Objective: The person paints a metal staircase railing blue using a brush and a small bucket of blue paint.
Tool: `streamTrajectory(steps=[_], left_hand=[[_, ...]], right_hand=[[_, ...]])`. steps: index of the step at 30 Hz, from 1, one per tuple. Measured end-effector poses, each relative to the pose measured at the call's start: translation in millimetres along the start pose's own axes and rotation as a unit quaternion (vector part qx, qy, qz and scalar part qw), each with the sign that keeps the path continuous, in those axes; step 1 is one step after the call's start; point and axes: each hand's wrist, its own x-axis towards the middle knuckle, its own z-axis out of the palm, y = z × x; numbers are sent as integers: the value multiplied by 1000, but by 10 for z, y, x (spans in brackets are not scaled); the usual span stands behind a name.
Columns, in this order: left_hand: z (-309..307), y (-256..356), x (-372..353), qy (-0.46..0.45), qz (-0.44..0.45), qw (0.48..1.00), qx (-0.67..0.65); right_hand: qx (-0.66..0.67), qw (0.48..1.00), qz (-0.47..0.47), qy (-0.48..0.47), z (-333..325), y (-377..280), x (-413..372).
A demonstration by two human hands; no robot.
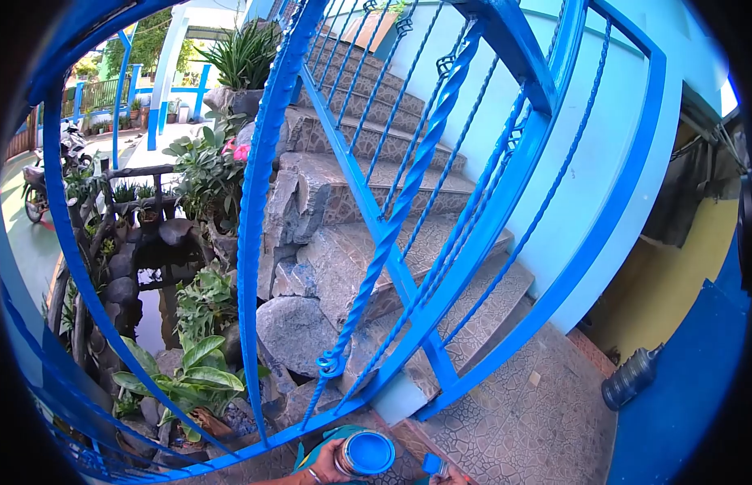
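Observation:
At the bottom of the view my left hand [326, 464] is wrapped round the side of a small can of blue paint [369, 453], its open top facing up. A little to the right, at the lower edge, my right hand [452, 476] is partly cut off. Its fingers close on a paintbrush [432, 464] with blue on its bristles. The brush is beside the can and apart from it. Just beyond both hands rises a bright blue metal railing [428, 319] with twisted bars.
Tiled stone steps [376, 198] climb behind the railing beside a pale blue wall [602, 162]. Leafy plants [200, 368] and a rock-edged pond [157, 311] lie to the left. A large water bottle [630, 378] lies at right. A motorbike [38, 190] stands far left.

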Motion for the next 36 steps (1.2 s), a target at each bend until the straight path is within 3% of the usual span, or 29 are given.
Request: streamTrajectory(steps=[3,6,9,12,15,18,21,27,31,36], left_hand=[[-137,-2,74,3,10,1000,0],[-190,-4,124,69,34,997,5],[-165,-33,147,55,44,997,-13],[-399,-65,241,31,114,983,138],[112,-62,23,80,26,996,-10],[-187,-79,138,60,71,995,23],[-289,-40,203,110,61,992,5],[-217,-11,67,24,34,996,78],[-245,1,57,-51,-29,997,59],[569,-186,-57,-65,-75,995,8]], right_hand=[[9,1000,-7,-15,-18,1,13],[14,1000,3,-2,-99,-22,80],[11,1000,9,10,-85,-45,63],[14,1000,13,-5,-237,-44,166],[15,1000,3,5,-166,-64,92],[-7,999,-19,29,-155,-81,4],[-32,999,-30,25,-246,-115,-20],[25,998,-42,29,-190,-216,-269],[55,998,-22,30,-831,-198,54],[96,994,-42,36,-879,-373,-197]])
